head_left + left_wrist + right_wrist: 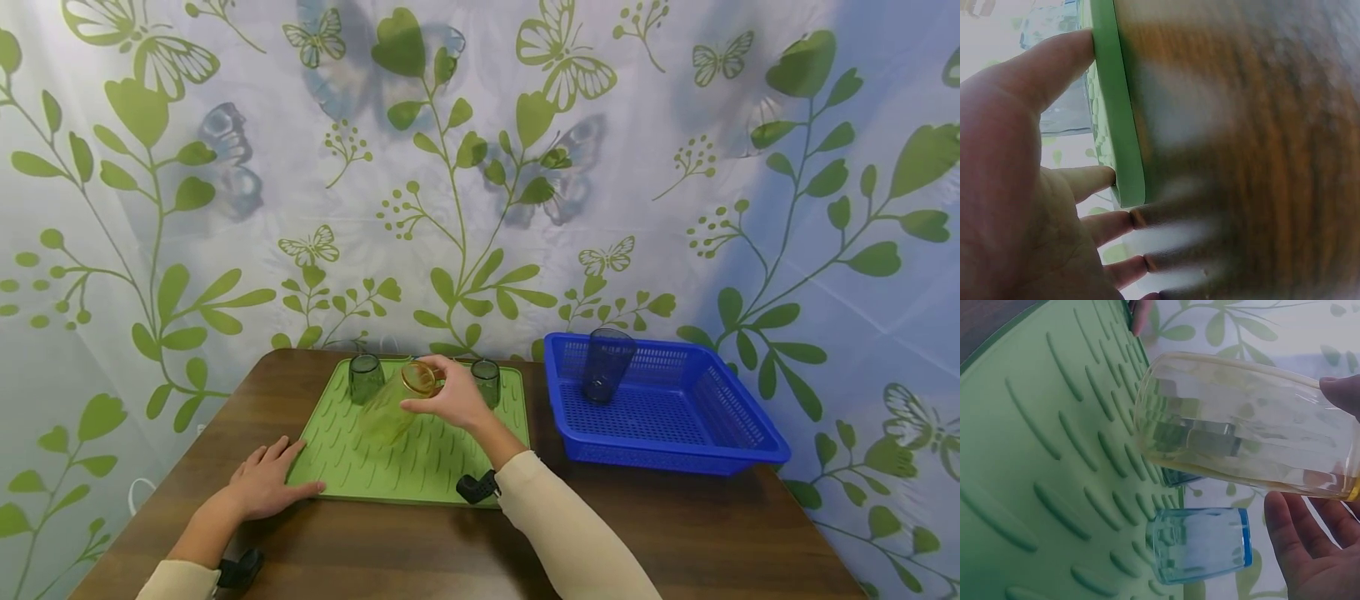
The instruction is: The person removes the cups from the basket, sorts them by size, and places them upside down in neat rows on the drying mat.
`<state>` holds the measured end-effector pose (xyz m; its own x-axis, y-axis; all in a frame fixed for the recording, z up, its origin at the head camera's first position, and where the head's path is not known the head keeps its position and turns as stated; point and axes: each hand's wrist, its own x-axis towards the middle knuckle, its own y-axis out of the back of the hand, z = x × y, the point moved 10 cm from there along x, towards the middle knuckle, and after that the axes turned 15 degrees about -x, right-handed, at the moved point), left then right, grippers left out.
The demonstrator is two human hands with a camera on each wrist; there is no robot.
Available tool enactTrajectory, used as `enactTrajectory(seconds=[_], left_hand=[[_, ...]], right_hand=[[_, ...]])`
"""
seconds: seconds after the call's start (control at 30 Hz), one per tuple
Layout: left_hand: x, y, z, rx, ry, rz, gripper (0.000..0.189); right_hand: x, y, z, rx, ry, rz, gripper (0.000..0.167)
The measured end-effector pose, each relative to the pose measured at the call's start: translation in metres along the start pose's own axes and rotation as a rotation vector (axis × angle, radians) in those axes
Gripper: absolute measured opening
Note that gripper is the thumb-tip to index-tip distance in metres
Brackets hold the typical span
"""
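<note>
My right hand (459, 400) grips a clear yellow glass (388, 410) near its amber-ringed upper end. The glass slants down to the left over a green drying mat (352, 471). In the right wrist view, thumb and fingers lie on opposite sides of the yellow glass (1241, 425). My left hand (266, 483) rests with spread fingers at the mat's left front corner. In the left wrist view its thumb and index finger touch the edge of the mat (1119, 112), while other fingertips meet the table. Two short tinted glasses, one left (366, 380) and one right (487, 383), stand at the mat's back.
A blue plastic basket (675, 454) sits right of the mat on the brown wooden table (375, 542). Inside it leans a tall dark glass (607, 367). Behind the table hangs a curtain (480, 208) printed with leaves and butterflies.
</note>
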<state>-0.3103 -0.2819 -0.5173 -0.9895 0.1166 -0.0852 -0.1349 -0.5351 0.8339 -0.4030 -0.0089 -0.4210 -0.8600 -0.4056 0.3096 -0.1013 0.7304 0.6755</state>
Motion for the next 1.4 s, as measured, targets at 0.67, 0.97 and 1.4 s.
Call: enactTrajectory(seconds=[0.67, 0.97, 1.4], left_hand=[[0.001, -0.002, 0.001, -0.012, 0.005, 0.003, 0.101], [0.0, 0.0, 0.001, -0.008, 0.009, 0.002, 0.101], [0.0, 0.0, 0.0, -0.002, 0.003, 0.008, 0.1]], right_hand=[[0.009, -0.023, -0.012, -0.048, 0.009, -0.021, 0.071], [0.01, -0.03, -0.016, 0.021, 0.003, 0.003, 0.068], [0.012, -0.037, -0.015, 0.022, -0.003, 0.015, 0.07]])
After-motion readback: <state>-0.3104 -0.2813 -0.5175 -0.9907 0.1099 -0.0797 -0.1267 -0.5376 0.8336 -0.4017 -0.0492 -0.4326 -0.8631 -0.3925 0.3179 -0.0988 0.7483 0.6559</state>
